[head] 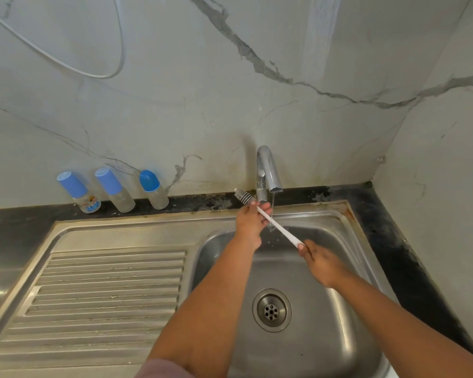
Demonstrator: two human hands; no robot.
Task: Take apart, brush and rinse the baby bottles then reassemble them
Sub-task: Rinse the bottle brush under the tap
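Now we hold the long white bottle brush point(268, 216) over the steel sink point(339, 336): left hand point(250, 221) curled round it below the bristles, right hand point(321, 261) pinching its end. Three blue-capped clear baby bottles point(112, 190) stand on the dark worktop point(17, 219) at ten o'clock.

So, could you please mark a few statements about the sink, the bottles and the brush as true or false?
1. Three baby bottles with blue caps stand on the counter by the wall. True.
2. The right hand holds the bottle brush by the end of its handle. True.
3. The tap is off. False: a thin stream falls from it.
4. The left hand holds a bottle. False: it grips the brush just below the bristles.
5. A bottle lies in the sink basin. False: none does.
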